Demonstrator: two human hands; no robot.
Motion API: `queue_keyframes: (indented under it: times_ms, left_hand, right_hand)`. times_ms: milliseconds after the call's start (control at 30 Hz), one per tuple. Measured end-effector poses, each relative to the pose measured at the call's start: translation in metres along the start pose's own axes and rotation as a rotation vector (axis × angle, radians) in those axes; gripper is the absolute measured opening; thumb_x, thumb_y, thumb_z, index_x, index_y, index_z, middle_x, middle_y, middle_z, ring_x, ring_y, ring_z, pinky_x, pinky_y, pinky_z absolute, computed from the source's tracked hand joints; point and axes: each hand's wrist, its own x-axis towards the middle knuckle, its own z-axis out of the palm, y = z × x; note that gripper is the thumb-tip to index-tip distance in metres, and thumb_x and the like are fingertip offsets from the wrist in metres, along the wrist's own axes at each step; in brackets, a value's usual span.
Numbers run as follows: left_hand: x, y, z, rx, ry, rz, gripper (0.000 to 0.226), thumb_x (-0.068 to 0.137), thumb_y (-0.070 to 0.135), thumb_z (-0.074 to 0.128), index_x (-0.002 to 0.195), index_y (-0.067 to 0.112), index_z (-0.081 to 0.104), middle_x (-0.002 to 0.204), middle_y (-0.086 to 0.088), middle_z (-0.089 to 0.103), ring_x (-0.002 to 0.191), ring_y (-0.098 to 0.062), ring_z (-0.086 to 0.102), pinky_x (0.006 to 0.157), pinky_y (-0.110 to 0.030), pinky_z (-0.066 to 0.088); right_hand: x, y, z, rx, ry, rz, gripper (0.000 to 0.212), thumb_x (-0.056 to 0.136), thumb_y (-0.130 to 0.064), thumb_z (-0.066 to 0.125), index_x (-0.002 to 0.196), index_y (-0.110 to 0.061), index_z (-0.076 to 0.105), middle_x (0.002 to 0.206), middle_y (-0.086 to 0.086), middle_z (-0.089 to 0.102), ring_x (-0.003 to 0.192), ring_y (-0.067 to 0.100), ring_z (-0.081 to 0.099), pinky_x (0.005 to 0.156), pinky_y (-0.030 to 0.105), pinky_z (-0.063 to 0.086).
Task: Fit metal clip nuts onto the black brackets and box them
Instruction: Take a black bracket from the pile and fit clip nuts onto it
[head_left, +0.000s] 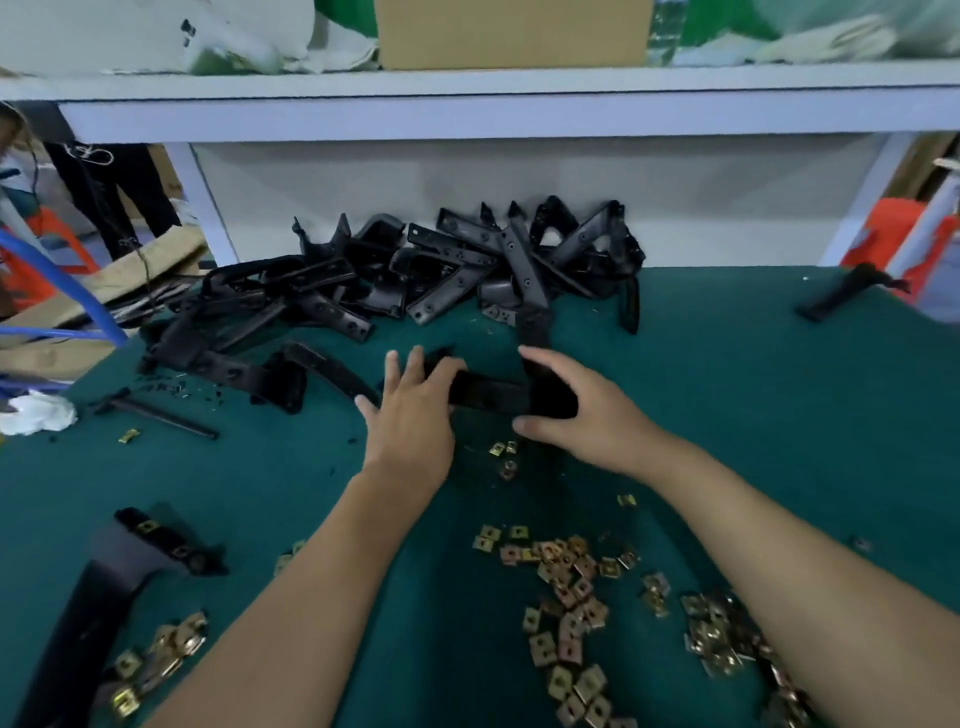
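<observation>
A: Where's our bracket (488, 396)?
B: Mid tabletop (753, 415), btwn both our hands, just in front of the pile (441, 270) of black parts at the back wall.
A: Hands?
B: Our right hand (576, 421) is clamped on its right end, thumb under & fingers over the top. Our left hand (410, 410) has fingers spread & straight, laid on the left end. It's a bit blurred, but we see no curl round it.
A: Nuts (566, 597)?
B: Loose on the tabletop near us, mostly btwn & under our forearms, w/ a few just below the bracket.
A: Any fitted?
B: We see a done bracket (156, 540) lower left w/ two nuts on its arm, plus more nuts beside its near end.
A: Box (514, 31)?
B: Cardboard, up on the shelf (467, 85), well apart from our hands.
</observation>
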Motion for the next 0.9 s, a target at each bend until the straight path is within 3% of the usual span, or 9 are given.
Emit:
queue_keyframes:
  times_ms: [67,133,200,300,400,500,633,767,900]
  left_hand:
    - [-0.014,0.015,0.002,-0.017,0.159,0.047,0.059,0.101,-0.003,0.045,0.147,0.032,0.036,0.157,-0.011,0.039,0.148,-0.036,0.029,0.114,-0.068,0.027]
    - [-0.027,0.026,0.004,-0.188,0.281,0.093,0.05,0.103,0.002,0.045,0.142,0.033,0.039,0.124,-0.007,0.065,0.104,-0.026,0.065,0.082,-0.045,0.056]
    - [-0.041,0.043,0.006,-0.515,0.317,0.028,0.034,0.108,0.018,0.045,0.136,0.036,0.045,0.097,0.008,0.069,0.07,-0.008,0.064,0.052,-0.023,0.049]
    - [-0.056,0.067,0.011,-1.038,0.295,-0.081,0.024,0.106,0.03,0.05,0.128,0.039,0.046,0.096,0.014,0.072,0.088,0.007,0.067,0.068,-0.014,0.054]
    - [-0.069,0.083,0.02,-1.322,0.194,-0.094,0.026,0.104,0.033,0.057,0.126,0.041,0.047,0.104,0.013,0.076,0.103,-0.005,0.07,0.079,-0.026,0.06]
    - [-0.077,0.087,0.029,-1.488,0.119,-0.101,0.042,0.095,0.028,0.072,0.129,0.032,0.046,0.116,-0.001,0.073,0.113,-0.015,0.069,0.094,-0.038,0.056]
    - [-0.084,0.091,0.036,-1.674,0.073,-0.074,0.052,0.082,0.017,0.075,0.123,0.024,0.043,0.104,0.0,0.076,0.112,-0.019,0.069,0.093,-0.033,0.055]
    - [-0.086,0.086,0.039,-1.712,0.028,-0.026,0.053,0.082,0.008,0.075,0.124,0.018,0.044,0.108,-0.011,0.073,0.111,-0.026,0.069,0.099,-0.043,0.055]
    - [-0.083,0.083,0.039,-1.791,-0.297,-0.05,0.059,0.079,0.019,0.077,0.133,0.011,0.056,0.117,-0.014,0.07,0.111,-0.03,0.068,0.092,-0.042,0.057]
  right_hand:
    - [-0.018,0.005,-0.015,-0.061,-0.065,0.01,0.079,0.089,-0.044,0.074,0.153,-0.048,0.028,0.153,-0.025,0.031,0.138,-0.003,0.028,0.109,0.02,0.023]
    - [-0.034,0.009,-0.024,-0.183,-0.17,0.032,0.08,0.092,-0.042,0.071,0.156,-0.043,0.024,0.161,-0.015,0.028,0.147,0.008,0.025,0.116,0.025,0.022]
    - [-0.047,0.014,-0.028,-0.334,-0.183,0.042,0.08,0.093,-0.049,0.067,0.157,-0.044,0.019,0.164,-0.005,0.028,0.151,0.019,0.022,0.123,0.042,0.021]
    - [-0.064,0.014,-0.034,-0.464,-0.159,0.089,0.083,0.09,-0.062,0.062,0.156,-0.047,0.014,0.164,-0.003,0.027,0.154,0.027,0.01,0.12,0.061,0.017]
    - [-0.077,0.007,-0.047,-0.469,-0.098,0.105,0.077,0.084,-0.062,0.069,0.151,-0.045,0.033,0.162,-0.004,0.032,0.154,0.026,0.008,0.12,0.065,0.013]
    - [-0.092,-0.006,-0.062,-0.202,-0.051,-0.025,0.05,0.081,-0.041,0.081,0.128,-0.036,0.063,0.133,-0.015,0.063,0.133,0.003,0.046,0.115,0.041,0.036]
    - [-0.11,-0.015,-0.066,0.194,-0.183,-0.077,0.041,0.084,0.0,0.076,0.114,-0.027,0.073,0.108,-0.011,0.075,0.104,0.008,0.069,0.09,0.022,0.053]
    - [-0.116,-0.009,-0.056,0.431,-0.184,-0.024,0.027,0.089,-0.007,0.072,0.115,-0.014,0.072,0.106,0.005,0.075,0.098,0.013,0.07,0.082,0.025,0.056]
    - [-0.121,-0.004,-0.034,0.497,-0.108,-0.004,0.03,0.083,-0.016,0.074,0.11,-0.004,0.073,0.104,0.021,0.073,0.088,0.022,0.067,0.082,0.038,0.059]
